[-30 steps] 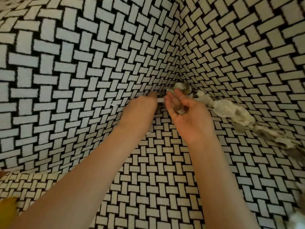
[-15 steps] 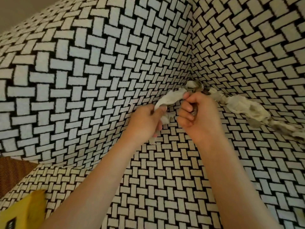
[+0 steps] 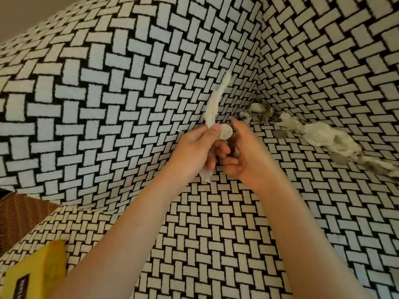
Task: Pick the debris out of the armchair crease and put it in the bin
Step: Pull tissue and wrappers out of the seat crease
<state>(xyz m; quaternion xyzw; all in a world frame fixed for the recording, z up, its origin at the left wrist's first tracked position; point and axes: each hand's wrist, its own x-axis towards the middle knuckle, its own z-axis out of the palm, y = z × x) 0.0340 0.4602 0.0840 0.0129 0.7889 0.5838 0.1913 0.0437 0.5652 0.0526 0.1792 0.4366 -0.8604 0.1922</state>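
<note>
My left hand (image 3: 194,152) grips a long twisted strip of white tissue (image 3: 213,106), lifted clear of the crease and pointing up. Right beside it, my right hand (image 3: 248,156) curls round a small stack of coins (image 3: 235,151). More crumpled tissue (image 3: 323,137) lies along the right crease of the black-and-white woven armchair (image 3: 129,83). Smaller scraps (image 3: 259,111) sit in the back corner, and loose coins (image 3: 279,133) (image 3: 339,158) lie by the tissue. No bin is in view.
A yellow box (image 3: 34,275) with a black label lies at the lower left on the seat's front edge. A brown wicker surface (image 3: 19,210) shows beyond the left arm of the chair.
My left hand has pulled the tissue strip out of the crease and raised it upright. My right hand closed round the coins and drew back slightly. The view has tilted up.
</note>
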